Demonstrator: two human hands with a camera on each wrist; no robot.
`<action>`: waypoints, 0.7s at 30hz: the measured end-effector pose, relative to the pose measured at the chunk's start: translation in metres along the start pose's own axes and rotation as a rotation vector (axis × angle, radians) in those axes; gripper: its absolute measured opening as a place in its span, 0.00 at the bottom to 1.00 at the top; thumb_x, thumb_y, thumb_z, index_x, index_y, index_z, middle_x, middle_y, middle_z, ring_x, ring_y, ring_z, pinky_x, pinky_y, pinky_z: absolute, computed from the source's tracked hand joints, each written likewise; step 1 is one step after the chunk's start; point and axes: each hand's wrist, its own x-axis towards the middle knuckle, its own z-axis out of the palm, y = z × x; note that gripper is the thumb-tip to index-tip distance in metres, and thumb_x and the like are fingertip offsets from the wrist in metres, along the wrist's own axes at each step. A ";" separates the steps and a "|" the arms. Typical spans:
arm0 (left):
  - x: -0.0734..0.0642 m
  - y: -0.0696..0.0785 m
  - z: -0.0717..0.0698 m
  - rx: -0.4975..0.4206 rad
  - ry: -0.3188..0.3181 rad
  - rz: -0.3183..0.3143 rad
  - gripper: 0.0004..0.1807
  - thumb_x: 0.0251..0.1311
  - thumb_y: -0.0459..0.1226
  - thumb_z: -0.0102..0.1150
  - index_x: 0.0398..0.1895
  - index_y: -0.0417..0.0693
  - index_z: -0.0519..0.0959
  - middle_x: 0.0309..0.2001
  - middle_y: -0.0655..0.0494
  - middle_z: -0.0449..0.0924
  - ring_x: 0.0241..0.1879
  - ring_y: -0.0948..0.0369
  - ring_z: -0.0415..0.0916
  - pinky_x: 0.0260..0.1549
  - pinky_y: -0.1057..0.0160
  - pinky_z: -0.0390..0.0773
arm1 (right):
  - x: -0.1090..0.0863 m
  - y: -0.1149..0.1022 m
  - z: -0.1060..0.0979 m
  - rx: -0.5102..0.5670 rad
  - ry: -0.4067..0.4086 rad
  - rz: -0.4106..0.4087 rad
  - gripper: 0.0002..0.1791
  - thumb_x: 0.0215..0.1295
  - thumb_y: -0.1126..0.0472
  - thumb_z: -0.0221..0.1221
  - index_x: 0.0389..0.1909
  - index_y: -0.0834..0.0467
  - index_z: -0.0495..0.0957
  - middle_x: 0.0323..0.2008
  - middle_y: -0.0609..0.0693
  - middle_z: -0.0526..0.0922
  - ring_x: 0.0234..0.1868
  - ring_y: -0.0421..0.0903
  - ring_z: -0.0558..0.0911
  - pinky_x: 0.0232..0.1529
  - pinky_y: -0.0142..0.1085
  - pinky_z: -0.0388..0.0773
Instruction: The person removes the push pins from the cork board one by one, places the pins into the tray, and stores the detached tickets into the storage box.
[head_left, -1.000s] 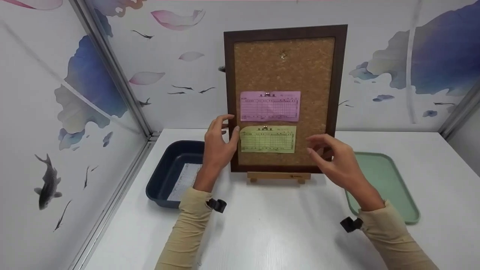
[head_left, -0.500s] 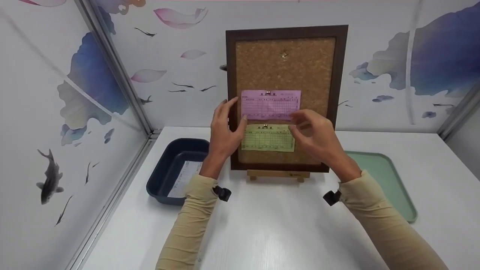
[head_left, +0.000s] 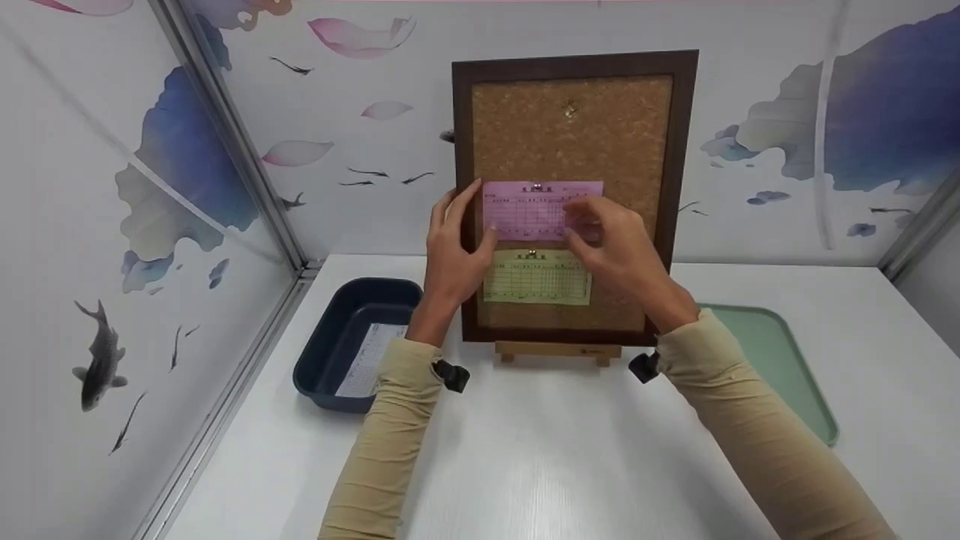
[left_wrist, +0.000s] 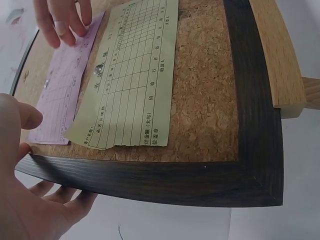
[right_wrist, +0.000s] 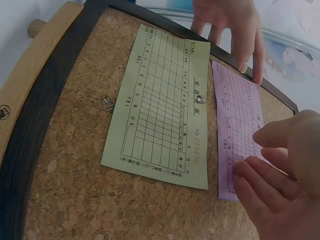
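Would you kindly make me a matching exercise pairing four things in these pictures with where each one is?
Things:
1. Navy bin
2. Pink slip
3. Mint tray
4. Yellow-green slip

Places:
A. On the corkboard, below the other slip
B. On the table, to the right of the corkboard
C. On the table, to the left of the corkboard
D. On the corkboard, partly behind the right hand, above the other slip

Pairs: 1-C, 2-D, 3-B, 4-A

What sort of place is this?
Probably a staged task booth rather than an ordinary office, though I can't be sure: printed wall panels joined by a metal corner post, beside a white table bearing a framed corkboard on a small stand.
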 end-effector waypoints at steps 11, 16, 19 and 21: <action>0.004 0.004 0.001 -0.044 0.006 -0.030 0.33 0.72 0.40 0.64 0.80 0.62 0.71 0.81 0.49 0.63 0.83 0.52 0.57 0.80 0.41 0.64 | 0.018 -0.013 0.009 -0.058 -0.024 0.025 0.25 0.74 0.65 0.66 0.70 0.60 0.78 0.47 0.56 0.88 0.48 0.51 0.86 0.54 0.46 0.86; 0.005 0.002 0.002 -0.062 0.013 -0.023 0.30 0.72 0.39 0.64 0.77 0.59 0.73 0.78 0.49 0.65 0.81 0.54 0.61 0.79 0.45 0.65 | 0.022 -0.016 0.013 -0.072 -0.017 0.057 0.25 0.74 0.63 0.66 0.70 0.57 0.78 0.45 0.54 0.88 0.43 0.48 0.86 0.48 0.43 0.85; 0.005 0.000 0.002 -0.066 0.013 -0.011 0.28 0.73 0.39 0.64 0.75 0.57 0.74 0.77 0.49 0.66 0.80 0.54 0.61 0.80 0.46 0.64 | 0.024 -0.017 0.014 -0.082 -0.021 0.070 0.24 0.75 0.62 0.67 0.69 0.57 0.79 0.44 0.53 0.88 0.42 0.48 0.86 0.46 0.43 0.85; 0.005 -0.002 0.002 -0.069 0.020 0.003 0.26 0.74 0.39 0.63 0.74 0.54 0.75 0.76 0.49 0.67 0.80 0.55 0.61 0.80 0.46 0.63 | 0.025 -0.018 0.015 -0.084 -0.026 0.068 0.24 0.75 0.62 0.67 0.69 0.57 0.78 0.44 0.53 0.88 0.42 0.48 0.86 0.46 0.43 0.85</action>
